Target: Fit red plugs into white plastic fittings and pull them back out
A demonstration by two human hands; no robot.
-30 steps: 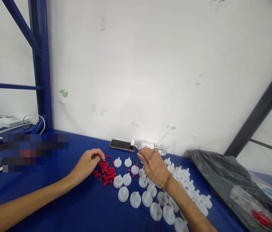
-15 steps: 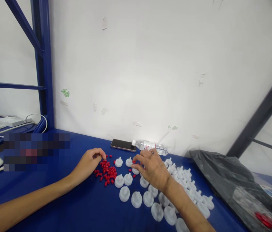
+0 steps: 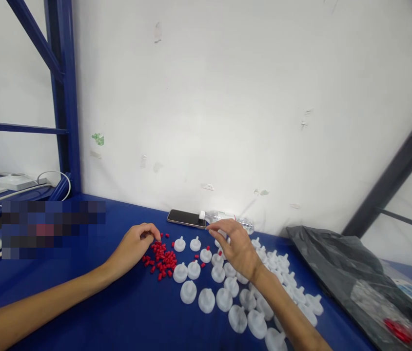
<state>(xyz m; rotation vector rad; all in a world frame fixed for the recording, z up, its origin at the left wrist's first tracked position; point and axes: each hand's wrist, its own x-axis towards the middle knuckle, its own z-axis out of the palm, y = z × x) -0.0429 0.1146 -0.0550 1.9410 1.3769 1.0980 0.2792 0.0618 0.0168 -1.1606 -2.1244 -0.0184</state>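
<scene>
My left hand (image 3: 138,245) rests at the upper left edge of a pile of small red caps (image 3: 164,260), its thumb and forefinger pinched together; what lies between the tips is too small to make out. Over the white funnel-shaped pieces hovers my right hand (image 3: 238,247), its thumb and forefinger slightly apart with nothing visible between them. Just left of it, one white piece (image 3: 206,256) wears a red cap on its stem. A second capped white piece (image 3: 218,260) stands beside that one. Several bare white pieces (image 3: 206,301) stand stem-up around them.
A phone (image 3: 186,218) and a clear plastic bottle (image 3: 244,223) lie by the wall. More white pieces (image 3: 282,263) crowd to the right, near a dark grey plastic bag (image 3: 330,263). White cables and devices (image 3: 15,183) are at far left, on the blue surface (image 3: 118,317).
My right hand has lifted off the white piece, moving slightly up and right with its fingers loosened. That piece now shows with a red cap on its stem. My left hand has stayed put.
</scene>
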